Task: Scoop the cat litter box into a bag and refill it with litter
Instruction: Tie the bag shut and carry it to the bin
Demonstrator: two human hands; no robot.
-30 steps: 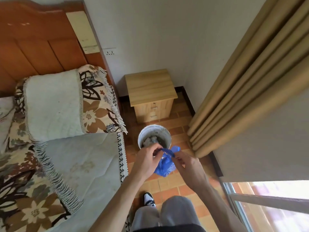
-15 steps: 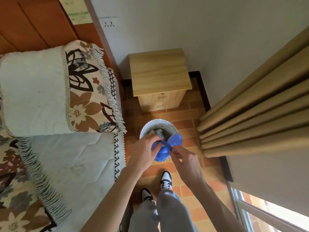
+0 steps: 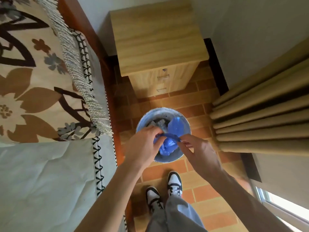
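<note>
**Blue bag held over the bucket**

The blue bag (image 3: pixel 167 145) hangs directly above a round white bucket (image 3: pixel 184 122) that stands on the brick-patterned floor (image 3: pixel 197 180). Both hands have it by its top. The left hand (image 3: pixel 142 146) has its fingers curled in around the bag's upper edge on the left, a closed grip on the plastic. The right hand (image 3: pixel 199 152) pinches the other end of that edge between thumb and fingertips, also a closed grip on the bag. A twisted strip of blue plastic stretches between the two hands, and a loose flap of the bag stands up beyond it, over the bucket's far side. The bag's bulging body sags below the strip, inside the outline of the bucket's rim. Crumpled grey material lies in the bucket behind the bag.

A light wooden nightstand (image 3: pixel 157 37) stands against the wall just past the bucket. A bed (image 3: pixel 41 181) with a floral, fringed blanket (image 3: pixel 41 84) runs along the left. Tan curtains (image 3: pixel 267 118) hang at the right. Two black-and-white shoes (image 3: pixel 173 183) stand on the floor just near the bucket.
</note>
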